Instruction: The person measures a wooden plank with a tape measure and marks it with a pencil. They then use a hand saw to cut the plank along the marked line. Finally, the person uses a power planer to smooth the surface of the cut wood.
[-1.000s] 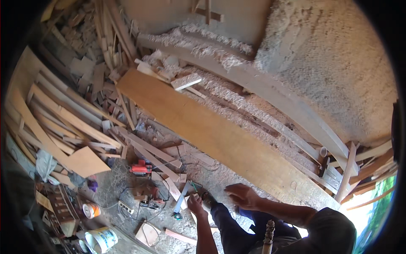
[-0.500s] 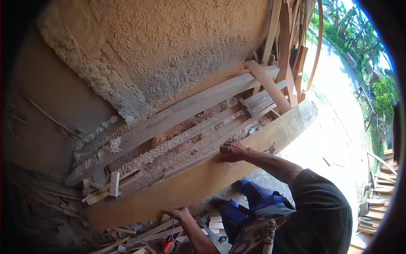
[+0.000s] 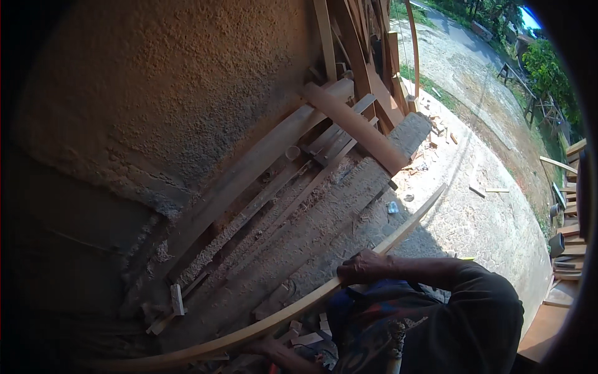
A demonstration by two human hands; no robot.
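Observation:
A long, slightly curved wooden plank [image 3: 299, 306] stretches across in front of my body, turned so that mostly its narrow edge shows. My right hand [image 3: 364, 268] is closed over its upper edge near the middle. Lower down and to the left, my left hand [image 3: 269, 349] grips the plank from the near side, its fingers partly hidden by the wood and shadow. Beyond the plank lies a dusty wooden workbench [image 3: 305, 230] strewn with shavings. The plank is apart from the bench top at its right end.
A reddish board [image 3: 355, 128] lies across the bench's far end. A round cup-like piece [image 3: 293, 153] and a small wood block [image 3: 177, 300] sit on the bench. Tall boards [image 3: 358, 50] lean by the rough wall [image 3: 205, 81]. Offcuts [image 3: 305, 340] litter the floor near me.
The plank has come off the bench toward my body and tipped from its broad face onto its edge. Both hands moved with it, uncovering the bench top.

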